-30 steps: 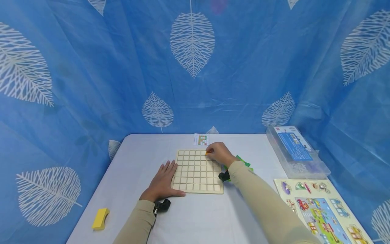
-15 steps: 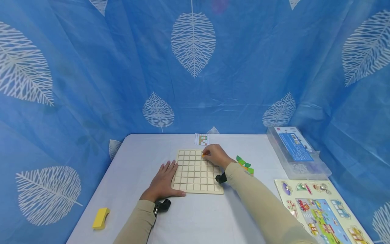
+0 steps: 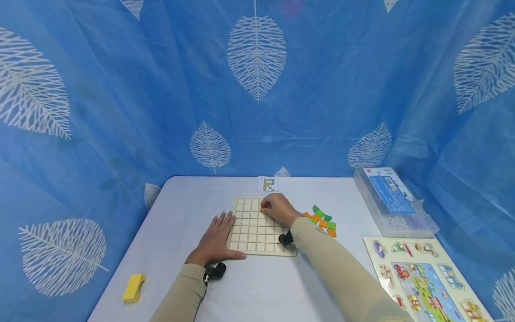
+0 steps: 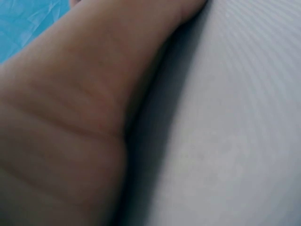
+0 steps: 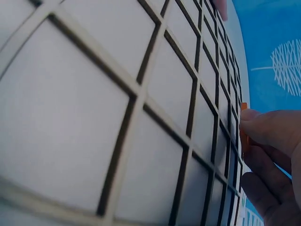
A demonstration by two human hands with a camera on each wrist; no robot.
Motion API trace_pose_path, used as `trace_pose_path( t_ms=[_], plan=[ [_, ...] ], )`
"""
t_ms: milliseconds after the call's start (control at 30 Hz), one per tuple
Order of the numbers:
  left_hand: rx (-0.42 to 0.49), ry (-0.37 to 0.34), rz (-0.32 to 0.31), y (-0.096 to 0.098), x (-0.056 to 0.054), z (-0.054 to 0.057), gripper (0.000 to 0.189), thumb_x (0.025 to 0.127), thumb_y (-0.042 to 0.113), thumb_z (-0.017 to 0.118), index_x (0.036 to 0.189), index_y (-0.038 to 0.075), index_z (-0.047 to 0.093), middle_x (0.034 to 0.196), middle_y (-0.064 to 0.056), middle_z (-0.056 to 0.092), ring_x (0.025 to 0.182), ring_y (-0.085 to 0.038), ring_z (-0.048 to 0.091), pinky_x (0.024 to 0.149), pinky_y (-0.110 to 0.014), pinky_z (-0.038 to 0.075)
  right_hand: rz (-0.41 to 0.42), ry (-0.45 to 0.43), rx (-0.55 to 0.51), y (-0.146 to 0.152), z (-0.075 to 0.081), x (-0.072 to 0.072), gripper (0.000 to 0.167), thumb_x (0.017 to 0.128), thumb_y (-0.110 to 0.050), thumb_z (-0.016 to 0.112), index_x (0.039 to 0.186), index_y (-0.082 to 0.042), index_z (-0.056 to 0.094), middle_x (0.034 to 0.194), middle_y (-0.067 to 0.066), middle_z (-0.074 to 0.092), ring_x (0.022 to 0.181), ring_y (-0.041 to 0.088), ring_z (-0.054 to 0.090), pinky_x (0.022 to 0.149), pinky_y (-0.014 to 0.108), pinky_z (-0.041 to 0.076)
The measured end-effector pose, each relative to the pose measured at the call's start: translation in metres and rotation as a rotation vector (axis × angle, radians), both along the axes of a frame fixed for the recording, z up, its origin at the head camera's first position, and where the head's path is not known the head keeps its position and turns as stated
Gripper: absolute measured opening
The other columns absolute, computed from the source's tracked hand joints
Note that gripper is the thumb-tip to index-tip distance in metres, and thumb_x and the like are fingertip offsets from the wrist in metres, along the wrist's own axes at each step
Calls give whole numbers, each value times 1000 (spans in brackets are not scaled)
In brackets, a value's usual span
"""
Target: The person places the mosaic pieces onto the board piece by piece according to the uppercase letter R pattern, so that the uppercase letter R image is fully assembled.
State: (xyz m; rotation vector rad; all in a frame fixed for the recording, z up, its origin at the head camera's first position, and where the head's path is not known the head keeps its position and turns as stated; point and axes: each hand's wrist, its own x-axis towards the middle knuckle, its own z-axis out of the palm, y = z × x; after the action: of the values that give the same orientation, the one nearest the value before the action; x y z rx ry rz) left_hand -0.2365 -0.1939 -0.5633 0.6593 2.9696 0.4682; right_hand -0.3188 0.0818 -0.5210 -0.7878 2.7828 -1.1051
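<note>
A pale wooden grid board [image 3: 250, 238] with square cells lies flat on the white table. My right hand [image 3: 279, 208] is over its far part and pinches an orange tile [image 5: 244, 132] between thumb and fingers. In the head view only a bit of that tile shows at the fingertips. My left hand [image 3: 217, 239] lies flat with spread fingers against the board's left edge, its thumb along the near corner. The left wrist view shows a blurred part of the left hand [image 4: 84, 103] close to the tabletop.
Several green and orange tiles [image 3: 323, 223] lie right of the board, partly behind the right sleeve. A small pattern card [image 3: 267, 184] is beyond the board. A clear plastic box [image 3: 396, 205] and a picture puzzle [image 3: 426, 279] stand right; a yellow block [image 3: 133, 288] lies left.
My right hand has moved left and slightly nearer across the far part of the board with the orange tile, uncovering more loose tiles. My left hand has stayed in place.
</note>
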Motion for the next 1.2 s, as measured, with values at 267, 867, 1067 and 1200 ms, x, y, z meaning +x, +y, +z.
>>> trace_pose_path(
  t_ms=[267,867,1067,1200],
  plan=[
    [4,-8,11,1,1,3,144,64,93,71,167,4,24,173,-11,18,159,-31,8,127,-47,6,-3,-12,-11,-11,-1,-2,21,97,-2,76,119,0,77,114,8,71,103,23,68,90,37,57],
    [-1,5,18,2,-2,-2,146,62,98,66,167,5,26,173,-11,20,159,-31,10,127,-47,7,2,17,-20,-29,-15,-7,21,99,-3,74,119,0,76,116,10,71,105,24,69,91,37,57],
    [10,5,12,2,-3,-2,145,62,97,68,167,6,26,173,-10,19,159,-30,10,127,-47,7,-20,35,-24,-32,-17,-8,17,99,-2,75,115,-2,77,113,9,72,105,24,69,91,36,57],
    [18,2,23,0,-2,-2,145,61,97,67,167,6,27,173,-9,20,159,-30,10,127,-47,8,-27,18,-36,-34,-18,-7,17,99,-2,74,116,-2,77,113,9,72,105,24,69,90,36,57]
  ],
)
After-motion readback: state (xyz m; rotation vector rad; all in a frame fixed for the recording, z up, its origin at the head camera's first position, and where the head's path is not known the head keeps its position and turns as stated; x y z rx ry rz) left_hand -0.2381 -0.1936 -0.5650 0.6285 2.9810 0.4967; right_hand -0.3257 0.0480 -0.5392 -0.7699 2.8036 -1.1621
